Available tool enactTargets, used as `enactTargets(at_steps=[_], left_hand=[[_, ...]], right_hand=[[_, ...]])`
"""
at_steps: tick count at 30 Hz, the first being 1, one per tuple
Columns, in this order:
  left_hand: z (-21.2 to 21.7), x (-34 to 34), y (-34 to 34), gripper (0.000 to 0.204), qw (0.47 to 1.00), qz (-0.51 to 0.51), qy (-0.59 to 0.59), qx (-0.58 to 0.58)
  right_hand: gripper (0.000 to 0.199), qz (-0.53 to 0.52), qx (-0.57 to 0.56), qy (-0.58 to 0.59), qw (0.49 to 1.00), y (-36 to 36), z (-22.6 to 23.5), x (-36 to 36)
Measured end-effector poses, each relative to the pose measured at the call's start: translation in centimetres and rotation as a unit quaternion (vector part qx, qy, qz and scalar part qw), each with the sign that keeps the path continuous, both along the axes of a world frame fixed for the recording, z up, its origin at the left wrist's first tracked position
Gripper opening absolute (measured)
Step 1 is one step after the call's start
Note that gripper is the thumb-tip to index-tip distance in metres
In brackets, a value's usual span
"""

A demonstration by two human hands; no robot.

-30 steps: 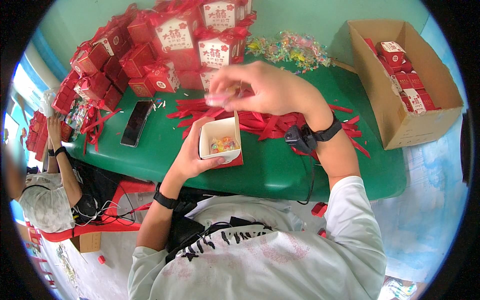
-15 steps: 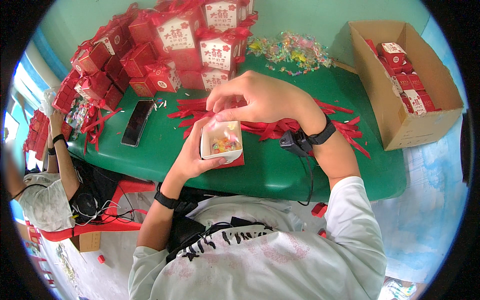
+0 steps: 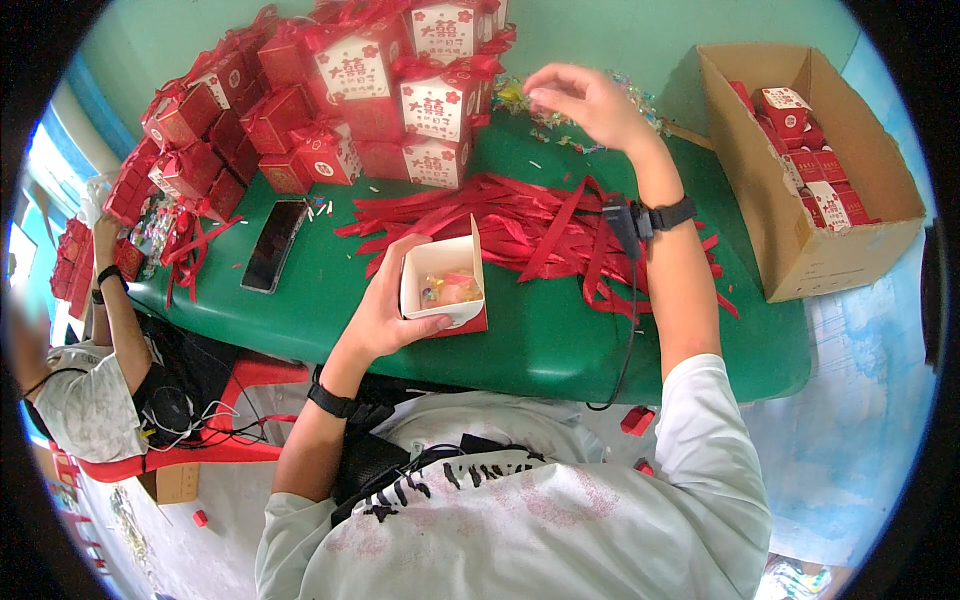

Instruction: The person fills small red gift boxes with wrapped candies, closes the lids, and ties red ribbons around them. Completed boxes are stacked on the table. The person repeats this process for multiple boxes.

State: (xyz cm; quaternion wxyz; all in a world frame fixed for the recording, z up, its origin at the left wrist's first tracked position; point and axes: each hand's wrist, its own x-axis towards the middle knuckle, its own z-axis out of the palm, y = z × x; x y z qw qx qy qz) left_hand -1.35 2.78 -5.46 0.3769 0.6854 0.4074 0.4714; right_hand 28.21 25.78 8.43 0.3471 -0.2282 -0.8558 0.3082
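My left hand is wrapped round a small open candy box, white inside with red showing at its base. A flap stands up on its far right side. Several wrapped candies lie at the bottom of the box. Farther off, my right hand hangs over the near side of a pile of shiny wrapped candies, fingers stretched out and apart, with nothing visible in them. Part of the pile is hidden behind that hand. Between the box and the pile, red ribbons lie in a loose heap.
Stacked red gift boxes with white fronts and bows fill the back left of the green table. A black phone lies in front of them. At right stands an open cardboard carton holding red boxes. A co-worker sits at far left.
My right hand has moved from above the box away to the candy pile and its fingers have spread. A pinkish candy now shows in the box. My left hand keeps its hold.
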Motion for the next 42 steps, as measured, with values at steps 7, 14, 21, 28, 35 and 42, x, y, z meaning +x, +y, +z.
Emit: enactTargets(at_steps=[7, 14, 21, 28, 35, 42], left_hand=[[0.1, 0.1, 0.3, 0.098, 1.000, -0.002, 0.006, -0.002], [-0.1, -0.1, 0.1, 0.098, 1.000, 0.001, 0.002, -0.006], [0.1, 0.1, 0.1, 0.099, 1.000, 0.002, 0.001, -0.007], [0.1, -0.1, 0.0, 0.099, 1.000, 0.006, 0.017, 0.000], [0.3, 0.0, 0.1, 0.098, 1.000, -0.002, 0.015, 0.007], [-0.2, -0.1, 0.3, 0.098, 1.000, -0.005, 0.002, -0.005]], right_hand=[[0.040, -0.325, 0.032, -0.279, 0.903, 10.3, -8.6, 6.1], [0.042, -0.373, 0.057, -0.333, 0.864, 8.8, -12.4, 6.7], [0.032, -0.295, 0.024, -0.279, 0.914, 11.0, -13.7, 7.3], [0.047, -0.318, 0.123, -0.204, 0.918, 9.6, -14.5, 5.3], [0.034, -0.241, 0.082, -0.277, 0.926, 9.4, -13.6, 5.0], [0.028, -0.237, 0.084, -0.267, 0.930, 9.4, -12.9, 4.8]])
